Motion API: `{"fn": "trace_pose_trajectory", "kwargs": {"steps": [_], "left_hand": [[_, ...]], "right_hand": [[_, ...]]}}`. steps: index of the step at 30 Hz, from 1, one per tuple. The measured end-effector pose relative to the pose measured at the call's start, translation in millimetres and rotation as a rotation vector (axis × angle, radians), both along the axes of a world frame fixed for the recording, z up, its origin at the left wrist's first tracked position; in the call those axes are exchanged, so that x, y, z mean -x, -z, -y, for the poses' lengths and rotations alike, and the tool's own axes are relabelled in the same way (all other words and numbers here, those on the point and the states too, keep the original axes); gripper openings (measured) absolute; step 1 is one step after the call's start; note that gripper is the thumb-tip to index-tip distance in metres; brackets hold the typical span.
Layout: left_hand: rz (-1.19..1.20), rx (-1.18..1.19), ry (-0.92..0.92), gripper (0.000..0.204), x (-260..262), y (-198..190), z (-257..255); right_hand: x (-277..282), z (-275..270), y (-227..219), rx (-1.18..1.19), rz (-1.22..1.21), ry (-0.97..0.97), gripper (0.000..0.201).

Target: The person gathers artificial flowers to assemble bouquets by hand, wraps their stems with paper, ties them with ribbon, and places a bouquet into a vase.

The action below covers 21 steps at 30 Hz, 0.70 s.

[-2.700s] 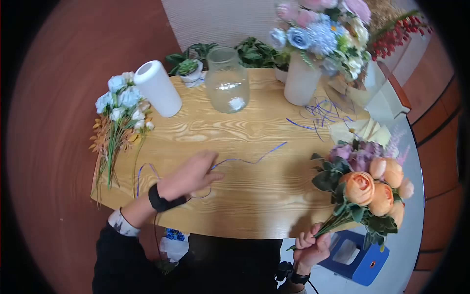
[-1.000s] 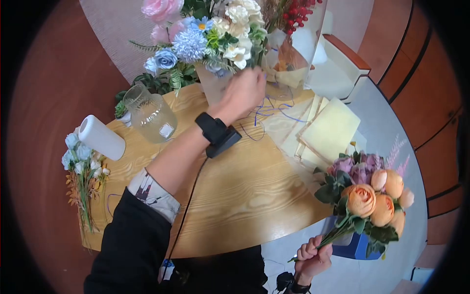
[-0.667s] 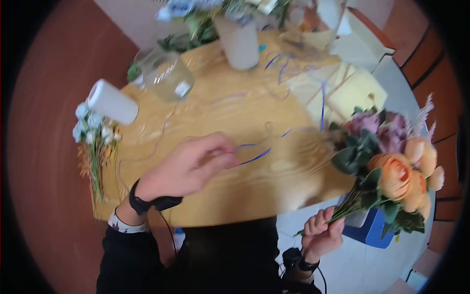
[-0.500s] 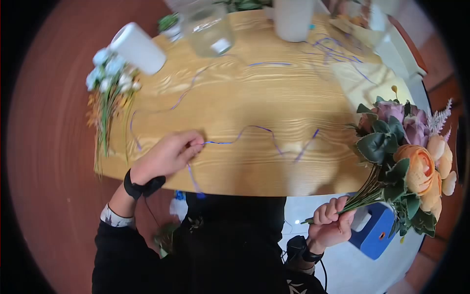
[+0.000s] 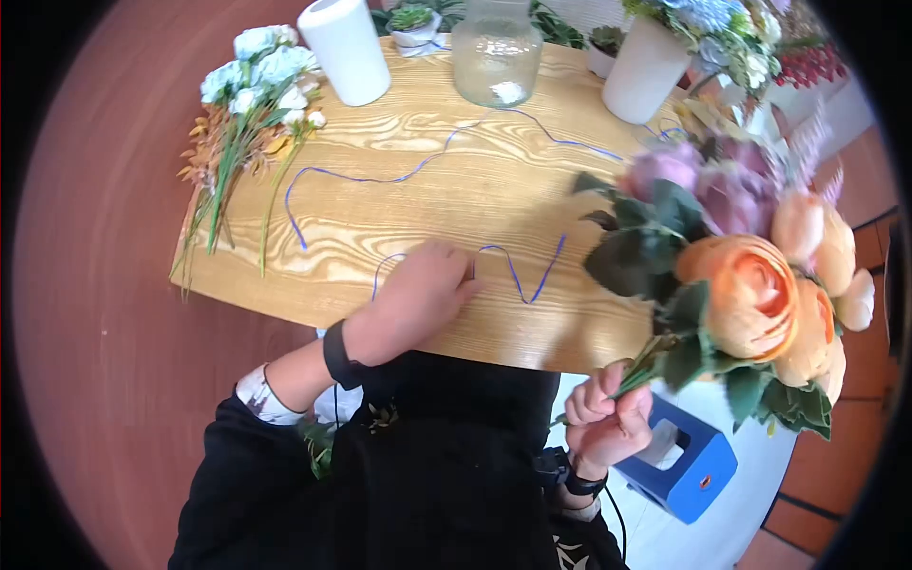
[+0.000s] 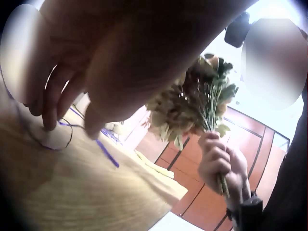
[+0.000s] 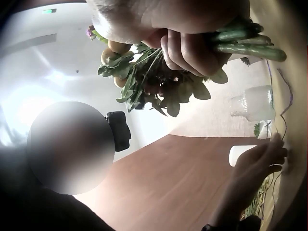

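Observation:
My right hand (image 5: pixel 608 418) grips the gathered stems of a bouquet of artificial flowers (image 5: pixel 741 285), with orange and purple blooms and dark green leaves, off the table's front edge. In the right wrist view its fingers curl round the green stem ends (image 7: pixel 252 48). My left hand (image 5: pixel 418 294) is low over the front of the wooden table (image 5: pixel 408 223). A thin purple ribbon (image 5: pixel 528 296) lies there, showing on both sides of this hand. Seen from the left wrist, the fingers and thumb (image 6: pixel 94 127) stand apart above the ribbon.
Another ribbon (image 5: pixel 380 180) winds across the mid-table. Loose flower stems (image 5: pixel 233 142) lie at the left. Behind stand a white vase (image 5: pixel 347 52), a glass vase (image 5: pixel 494 57) and a filled vase (image 5: pixel 646 76). A blue bin (image 5: pixel 689 461) stands on the floor right.
The left hand reached to the ribbon tangle by the filled vase, came back pinching a ribbon, and has laid it along the front of the table. The bouquet stays in the right hand.

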State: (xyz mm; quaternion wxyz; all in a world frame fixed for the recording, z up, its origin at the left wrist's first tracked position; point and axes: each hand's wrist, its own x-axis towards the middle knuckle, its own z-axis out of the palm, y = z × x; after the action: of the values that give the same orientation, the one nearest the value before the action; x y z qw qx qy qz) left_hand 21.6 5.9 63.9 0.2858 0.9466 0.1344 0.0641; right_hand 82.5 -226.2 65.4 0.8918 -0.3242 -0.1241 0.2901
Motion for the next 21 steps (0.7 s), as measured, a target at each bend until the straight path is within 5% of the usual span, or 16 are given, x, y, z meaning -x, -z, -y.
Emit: {"fn": "trace_pose_trajectory", "kwargs": {"steps": [2, 4, 6, 7, 8, 11, 12, 13, 14, 15, 16, 20, 21], "left_hand": [[0.064, 0.02, 0.102, 0.018, -9, 16, 1], [0.257, 0.667, 0.036, 0.023, -10, 12, 1], [0.441, 0.2, 0.184, 0.031, -9, 94, 1], [0.446, 0.209, 0.189, 0.031, -10, 92, 3], [0.442, 0.314, 0.177, 0.034, -10, 86, 5], [0.423, 0.611, 0.111, 0.043, -6, 47, 6], [0.414, 0.711, 0.084, 0.046, -5, 31, 7], [-0.025, 0.343, 0.036, 0.046, -9, -2, 4], [0.325, 0.308, 0.025, 0.042, -6, 11, 12], [0.183, 0.184, 0.041, 0.042, -3, 13, 16], [0.037, 0.061, 0.061, 0.041, -1, 13, 18], [-0.036, 0.504, 0.031, 0.03, -13, 15, 13], [0.177, 0.616, 0.141, 0.032, -6, 19, 13]], "right_hand": [[10, -8, 6, -0.116, -0.14, -0.095, 0.032], [29, -12, 15, 0.111, -0.398, 0.043, 0.035], [22, -14, 26, 0.065, -0.253, -0.341, 0.036], [18, -22, 32, -0.19, -0.3, -0.522, 0.033], [20, -22, 41, -0.185, -0.294, -0.522, 0.033], [31, -19, 66, 0.164, -0.171, -0.08, 0.045], [20, -24, 51, 0.167, -0.171, -0.094, 0.045], [3, -30, 22, 0.089, -0.104, -0.188, 0.034], [-8, -33, 6, 0.011, -0.039, -0.282, 0.034], [-10, -32, 8, -0.129, -0.17, -0.31, 0.031], [-10, -28, 8, -0.02, -0.137, -0.267, 0.032], [9, -19, 34, -0.008, -0.329, -0.343, 0.042], [16, -8, 53, 0.01, -0.293, -0.364, 0.044]]}}
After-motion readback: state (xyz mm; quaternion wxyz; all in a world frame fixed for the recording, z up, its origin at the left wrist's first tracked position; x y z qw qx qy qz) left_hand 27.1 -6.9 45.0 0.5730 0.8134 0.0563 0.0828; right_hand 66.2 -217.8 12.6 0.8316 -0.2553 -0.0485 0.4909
